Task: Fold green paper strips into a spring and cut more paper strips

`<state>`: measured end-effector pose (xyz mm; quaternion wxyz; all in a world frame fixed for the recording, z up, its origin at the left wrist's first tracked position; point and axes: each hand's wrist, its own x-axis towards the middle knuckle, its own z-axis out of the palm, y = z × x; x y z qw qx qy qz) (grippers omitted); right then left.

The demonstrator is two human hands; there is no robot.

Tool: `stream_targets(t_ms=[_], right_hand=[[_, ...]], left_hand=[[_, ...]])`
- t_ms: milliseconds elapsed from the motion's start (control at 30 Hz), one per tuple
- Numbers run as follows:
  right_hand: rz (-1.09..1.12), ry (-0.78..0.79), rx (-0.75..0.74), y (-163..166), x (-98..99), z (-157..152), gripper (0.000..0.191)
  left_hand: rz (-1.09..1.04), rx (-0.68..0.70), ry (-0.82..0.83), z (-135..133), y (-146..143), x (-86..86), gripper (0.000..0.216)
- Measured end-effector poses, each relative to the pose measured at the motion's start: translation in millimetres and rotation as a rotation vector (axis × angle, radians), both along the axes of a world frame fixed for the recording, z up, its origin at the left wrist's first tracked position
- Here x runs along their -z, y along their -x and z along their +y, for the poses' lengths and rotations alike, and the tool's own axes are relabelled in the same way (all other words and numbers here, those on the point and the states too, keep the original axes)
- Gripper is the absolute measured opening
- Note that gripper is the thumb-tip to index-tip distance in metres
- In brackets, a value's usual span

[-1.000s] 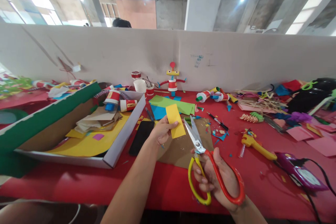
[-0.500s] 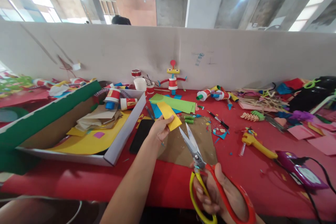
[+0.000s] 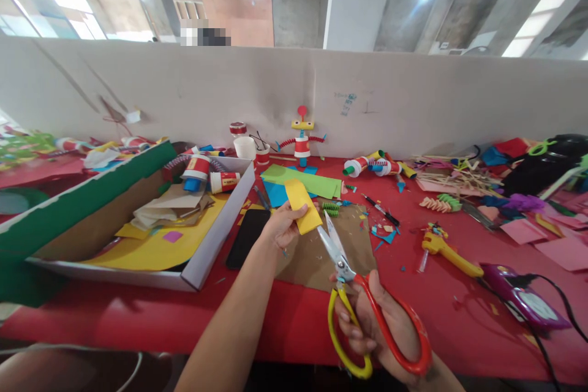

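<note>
My left hand (image 3: 283, 226) pinches a strip of yellow paper (image 3: 303, 205) by its left edge, above a brown board (image 3: 353, 257). My right hand (image 3: 376, 324) grips a pair of scissors (image 3: 340, 263) with one red and one yellow handle. The scissor blades stand slightly apart, their tips close to the lower right corner of the yellow paper. Whether the blades touch the paper I cannot tell. Behind the paper lie green paper (image 3: 321, 182) and blue paper (image 3: 273, 195). A folded green paper spring (image 3: 331, 209) sits just beyond the blade tips.
A white-and-green box (image 3: 220, 220) with paper and cup figures stands left, beside a black phone (image 3: 248, 239). A paper-cup robot (image 3: 302, 146) stands at the back wall. On the right lie a pen (image 3: 381, 209), a yellow glue gun (image 3: 452, 256) and a purple corded device (image 3: 523, 297).
The yellow paper has shifted slightly right and tilted more upright in my left hand. My right hand has brought the scissors a little left and up, closer to the paper, with the blades less spread.
</note>
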<state>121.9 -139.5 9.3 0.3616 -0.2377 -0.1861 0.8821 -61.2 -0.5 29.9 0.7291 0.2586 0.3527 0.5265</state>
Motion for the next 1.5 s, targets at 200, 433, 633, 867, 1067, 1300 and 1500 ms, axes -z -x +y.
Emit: stream_targets(t_ms=[200,433,633,867,1067,1300,1500], right_hand=[[0.072,-0.026,-0.018,4.0,-5.4,20.2,0.056],[0.069,-0.083,0.008,12.4,-12.0,39.6,0.058],[0.032,-0.073,0.027,19.8,-4.1,37.2,0.055],[0.011,-0.096,0.038,24.1,-3.2,39.3,0.057],[0.027,-0.103,0.018,20.2,-3.8,39.4,0.061],[-0.008,-0.093,0.026,11.4,-1.6,30.6,0.059],[-0.034,-0.114,0.017,8.7,-6.6,34.4,0.054]], left_hand=[[0.025,0.115,-0.059,-4.8,-3.5,2.3,0.029],[-0.005,0.134,-0.109,-7.6,-6.0,5.4,0.036],[-0.032,-0.084,0.036,-2.9,-7.6,1.7,0.013],[0.021,-0.073,0.019,0.8,-4.9,5.3,0.014],[0.052,-0.058,0.028,0.0,-1.7,2.3,0.015],[0.099,-0.017,-0.023,-1.5,1.6,1.8,0.018],[0.083,0.089,-0.060,-8.0,-1.3,0.5,0.029]])
